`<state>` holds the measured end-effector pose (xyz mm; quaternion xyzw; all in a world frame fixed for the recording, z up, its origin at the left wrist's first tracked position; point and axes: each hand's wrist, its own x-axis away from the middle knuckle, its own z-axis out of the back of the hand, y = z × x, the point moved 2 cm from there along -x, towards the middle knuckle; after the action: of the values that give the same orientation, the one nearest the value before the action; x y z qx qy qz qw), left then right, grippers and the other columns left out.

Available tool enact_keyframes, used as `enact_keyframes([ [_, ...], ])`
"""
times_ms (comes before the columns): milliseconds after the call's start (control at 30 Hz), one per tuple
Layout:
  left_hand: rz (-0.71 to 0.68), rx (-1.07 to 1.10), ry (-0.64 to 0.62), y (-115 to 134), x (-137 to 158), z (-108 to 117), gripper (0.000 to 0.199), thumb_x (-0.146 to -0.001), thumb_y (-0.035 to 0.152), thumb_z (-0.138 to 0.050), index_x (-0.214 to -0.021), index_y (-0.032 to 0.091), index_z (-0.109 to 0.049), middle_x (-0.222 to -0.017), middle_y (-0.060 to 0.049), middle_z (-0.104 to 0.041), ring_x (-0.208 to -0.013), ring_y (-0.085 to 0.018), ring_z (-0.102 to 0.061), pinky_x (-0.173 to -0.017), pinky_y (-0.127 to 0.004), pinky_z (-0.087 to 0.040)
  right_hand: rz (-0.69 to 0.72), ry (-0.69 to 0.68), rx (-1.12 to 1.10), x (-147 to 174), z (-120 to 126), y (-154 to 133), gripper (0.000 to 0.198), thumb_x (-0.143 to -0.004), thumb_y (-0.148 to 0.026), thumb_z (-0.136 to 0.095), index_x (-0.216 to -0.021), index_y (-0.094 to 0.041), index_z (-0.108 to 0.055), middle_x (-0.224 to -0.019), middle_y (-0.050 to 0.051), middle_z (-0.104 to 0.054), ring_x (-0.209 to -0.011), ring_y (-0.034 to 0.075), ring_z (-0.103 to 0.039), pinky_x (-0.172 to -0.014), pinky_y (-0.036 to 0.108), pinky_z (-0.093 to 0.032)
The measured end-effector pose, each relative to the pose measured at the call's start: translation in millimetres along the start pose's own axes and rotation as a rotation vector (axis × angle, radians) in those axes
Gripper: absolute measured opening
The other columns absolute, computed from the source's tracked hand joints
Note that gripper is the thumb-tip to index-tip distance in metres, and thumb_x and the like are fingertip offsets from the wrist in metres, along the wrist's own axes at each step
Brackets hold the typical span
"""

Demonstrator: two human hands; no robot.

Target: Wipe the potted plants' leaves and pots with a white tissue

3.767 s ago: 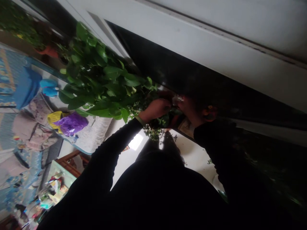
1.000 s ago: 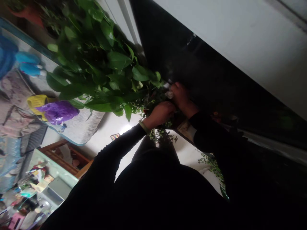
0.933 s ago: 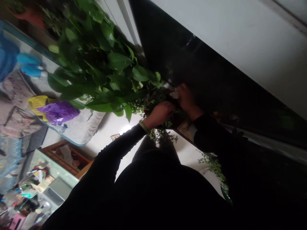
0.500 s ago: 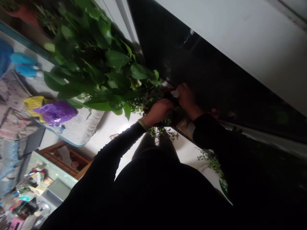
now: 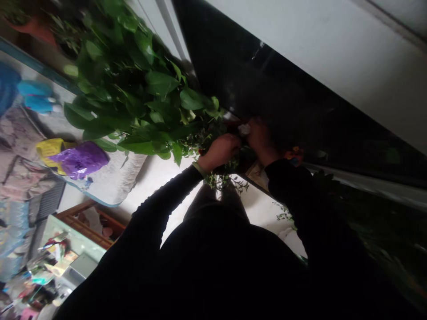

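My right hand (image 5: 260,138) is closed on a small crumpled white wad (image 5: 244,129), perhaps tissue. Just left of it, my left hand (image 5: 220,150) has its fingers curled down over a small-leaved potted plant (image 5: 227,181); what they hold, if anything, is hidden. Thin stems of this plant hang below the left wrist. The pot is mostly hidden in shadow between the two hands. Large glossy leaves of a bushy houseplant (image 5: 160,84) spread close to my left hand.
A dark glass-like panel (image 5: 283,98) stands beyond my right hand, with a small red and yellow toy-like object (image 5: 294,154) near my right sleeve. At left, a purple plastic bag (image 5: 82,159) lies on a covered bed or seat (image 5: 123,178). A cluttered table (image 5: 55,218) is at lower left.
My right hand has shifted slightly down with the white wad, which shows a little more. The red and yellow object shows more beside my sleeve. My left hand stays nearly in place.
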<state>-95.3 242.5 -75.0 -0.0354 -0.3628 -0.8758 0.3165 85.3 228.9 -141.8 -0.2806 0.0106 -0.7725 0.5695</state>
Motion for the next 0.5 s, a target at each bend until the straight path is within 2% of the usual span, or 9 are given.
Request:
enact_keyframes([
  [133,-0.001,-0.025,0.004,-1,-7,3,0.028,-0.105,0.015,-0.056,-0.113,0.016,-0.083,-0.12,-0.015,-0.082,-0.118,-0.03,-0.074,-0.107,-0.043,-0.056,-0.03,-0.017,-0.012,34,-7,30,0.046,-0.096,0.001,-0.046,-0.131,-0.013,-0.073,-0.14,0.021,-0.074,-0.121,0.03,-0.073,-0.106,0.042,-0.058],
  [233,0.002,-0.039,-0.002,-1,-12,5,0.029,-0.104,0.014,-0.057,-0.113,0.015,-0.083,-0.12,-0.015,-0.083,-0.116,-0.03,-0.075,-0.104,-0.042,-0.057,-0.038,-0.014,-0.021,43,-9,37,0.043,-0.1,-0.002,-0.046,-0.13,-0.014,-0.074,-0.14,0.02,-0.075,-0.124,0.03,-0.073,-0.108,0.043,-0.057],
  [333,0.011,-0.033,-0.003,-1,-16,7,0.03,-0.103,0.013,-0.057,-0.115,0.016,-0.084,-0.121,-0.015,-0.083,-0.117,-0.03,-0.075,-0.103,-0.042,-0.057,-0.094,-0.021,-0.038,21,-7,19,0.038,-0.099,-0.003,-0.054,-0.13,-0.014,-0.074,-0.141,0.022,-0.075,-0.127,0.031,-0.074,-0.108,0.04,-0.057],
  [433,0.038,-0.037,0.003,-2,-16,8,0.029,-0.103,0.015,-0.057,-0.115,0.017,-0.084,-0.12,-0.015,-0.083,-0.116,-0.03,-0.075,-0.103,-0.042,-0.057,-0.058,-0.001,-0.051,-4,-1,-6,0.039,-0.103,-0.005,-0.05,-0.134,-0.017,-0.072,-0.144,0.019,-0.074,-0.13,0.03,-0.072,-0.108,0.038,-0.056],
  [500,0.047,-0.041,-0.004,-2,-17,8,0.029,-0.103,0.016,-0.057,-0.114,0.018,-0.084,-0.12,-0.014,-0.083,-0.116,-0.029,-0.074,-0.102,-0.041,-0.057,-0.045,0.001,-0.063,-6,2,-11,0.041,-0.105,-0.005,-0.048,-0.137,-0.017,-0.07,-0.149,0.018,-0.072,-0.133,0.029,-0.07,-0.112,0.039,-0.055],
])
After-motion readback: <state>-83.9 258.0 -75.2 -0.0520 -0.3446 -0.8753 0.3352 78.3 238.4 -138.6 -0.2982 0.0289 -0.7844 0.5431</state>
